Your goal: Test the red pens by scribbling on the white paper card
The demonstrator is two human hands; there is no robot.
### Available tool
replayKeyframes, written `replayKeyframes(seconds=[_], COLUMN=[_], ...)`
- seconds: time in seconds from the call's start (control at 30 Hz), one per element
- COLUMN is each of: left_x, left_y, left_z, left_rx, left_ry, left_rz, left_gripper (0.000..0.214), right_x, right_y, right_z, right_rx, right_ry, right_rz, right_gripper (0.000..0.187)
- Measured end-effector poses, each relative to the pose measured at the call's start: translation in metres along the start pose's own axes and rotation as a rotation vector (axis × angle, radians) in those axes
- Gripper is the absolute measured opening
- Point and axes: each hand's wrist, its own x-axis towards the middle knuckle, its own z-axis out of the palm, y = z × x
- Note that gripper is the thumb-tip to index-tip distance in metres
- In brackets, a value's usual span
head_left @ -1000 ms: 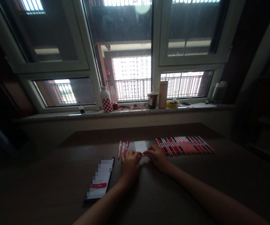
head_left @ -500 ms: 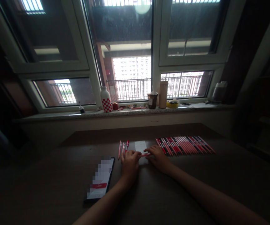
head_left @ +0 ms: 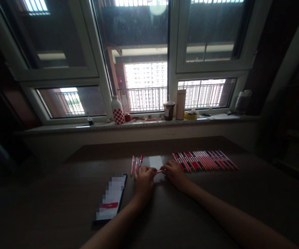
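Head view: left hand and right hand both grasping one pink pen, fingertips pinching opposite ends. Pen looks slim, pale pink with reddish tint, held crosswise, roughly parallel to far edge of desk; ends covered by fingers, cap or tip can't tell. White slip just beyond, toward far edge. Pen row, pink/red/black, toward far right corner. Three pens left of slip; phone nearer left edge.

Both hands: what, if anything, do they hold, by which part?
Apparently a pink pen: left hand towards its left end, right hand towards its right.
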Motion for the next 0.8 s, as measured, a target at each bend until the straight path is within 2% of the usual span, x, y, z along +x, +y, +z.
replayKeyframes(seconds=[0.43,0.57,0.8], left_x=[-0.0003,-0.0006,-0.0003], left_y=[-0.0003,0.0002,0.0008], left_z=[0.0,-0.0007,-0.0016], left_rx=[0.002,0.006,-0.006], left_ry=[0.015,0.014,0.001], left_rz=[-0.013,-0.004,-0.004], left_gripper=[0.025,0.026,0.025], right_x=[-0.0002,0.0002,0.0004], right_y=[-0.005,-0.0032,-0.0002], right_z=[-0.0049,-0.0035,-0.0013], right_rx=[0.042,0.024,0.002], right_ry=[-0.003,-0.01,-0.006], right_rz=[0.059,0.04,0.007], right_gripper=[0.016,0.01,0.014])
